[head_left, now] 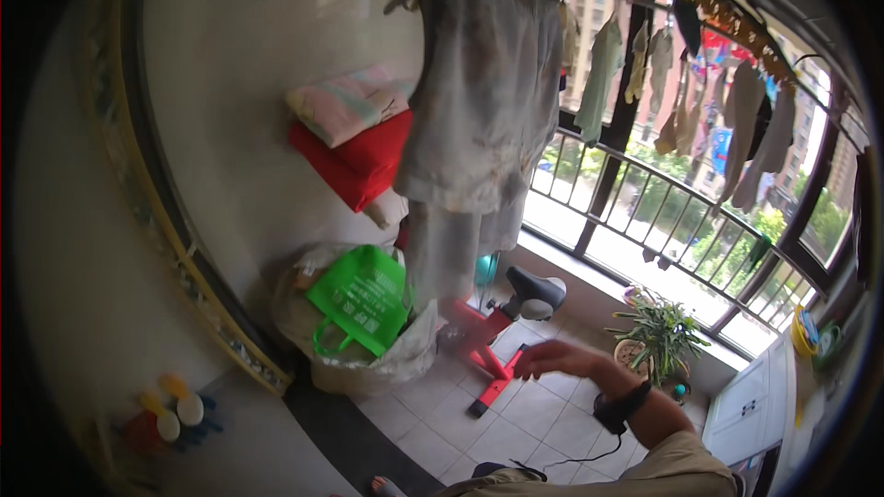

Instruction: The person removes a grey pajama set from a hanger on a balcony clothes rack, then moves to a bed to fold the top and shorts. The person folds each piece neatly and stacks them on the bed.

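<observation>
Head view: right hand open, holding nothing, hovers above the red exercise bike beside the potted plant.

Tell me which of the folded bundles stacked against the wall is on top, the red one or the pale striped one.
The pale striped bundle is on top. It is pink and light green and rests on the red bundle, which sits lower and juts out beneath it.
</observation>
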